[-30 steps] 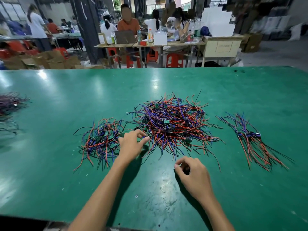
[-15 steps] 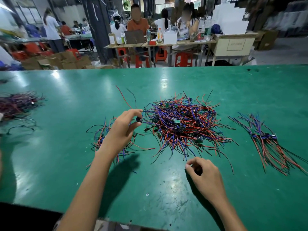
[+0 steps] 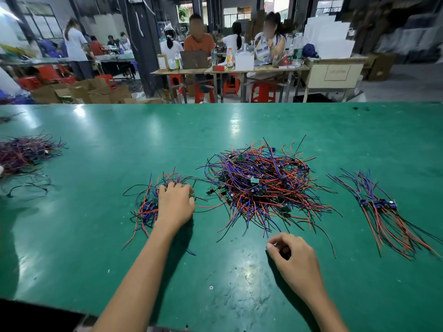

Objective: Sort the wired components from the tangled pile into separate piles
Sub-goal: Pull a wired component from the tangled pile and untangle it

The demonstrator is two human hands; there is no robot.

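A: Where's the tangled pile [image 3: 261, 185]?

B: In the middle of the green worktop [image 3: 96, 236], a heap of red, blue and black leads with small green boards caught among them.

A: And the sorted ones?

B: A looser left pile [image 3: 146, 204] lies just beside the heap, and a right pile [image 3: 383, 212] lies apart on the other side, its leads fanned towards the near edge.

A: The left hand [image 3: 176, 204]?

B: It's palm down on the left pile, fingers [image 3: 171, 186] bent over the wires. I cannot tell whether they pinch anything underneath.

A: The right hand [image 3: 296, 259]?

B: It's on the bare worktop just short of the heap's nearest lead ends, fingers curled with thumb and forefinger tips close together. Whether they pinch something, I cannot tell.

A: Anything else?

B: A darker wire bundle [image 3: 24, 152] lies at the far left edge. Beyond the worktop, people sit at a wooden table [image 3: 239, 70] on red stools [image 3: 263, 91].
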